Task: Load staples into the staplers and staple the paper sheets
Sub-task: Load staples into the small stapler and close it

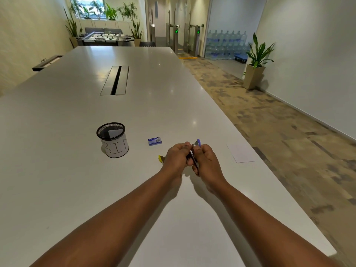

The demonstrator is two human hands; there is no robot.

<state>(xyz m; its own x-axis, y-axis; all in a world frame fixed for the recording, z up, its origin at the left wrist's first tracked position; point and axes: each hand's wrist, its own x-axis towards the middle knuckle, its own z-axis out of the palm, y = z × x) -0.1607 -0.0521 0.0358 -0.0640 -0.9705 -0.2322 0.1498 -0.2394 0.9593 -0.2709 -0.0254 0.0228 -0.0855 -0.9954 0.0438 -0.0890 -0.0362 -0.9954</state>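
Note:
Both my hands meet over the white table (77,180) around a small blue stapler (198,143). My left hand (176,158) grips its lower part and my right hand (206,160) pinches its metal top; only the blue tip and a strip of metal show between the fingers. A yellow stapler (160,158) lies on the table just left of my left hand, mostly hidden behind it. A small blue staple box (154,141) sits a little beyond my hands. White paper sheets (241,153) lie to the right, near the table's edge.
A black mesh cup (112,139) labelled BIN stands to the left, with a scrap of paper inside. A cable hatch (115,80) is set into the table's middle. The table's right edge runs close beside the paper, with carpet floor beyond.

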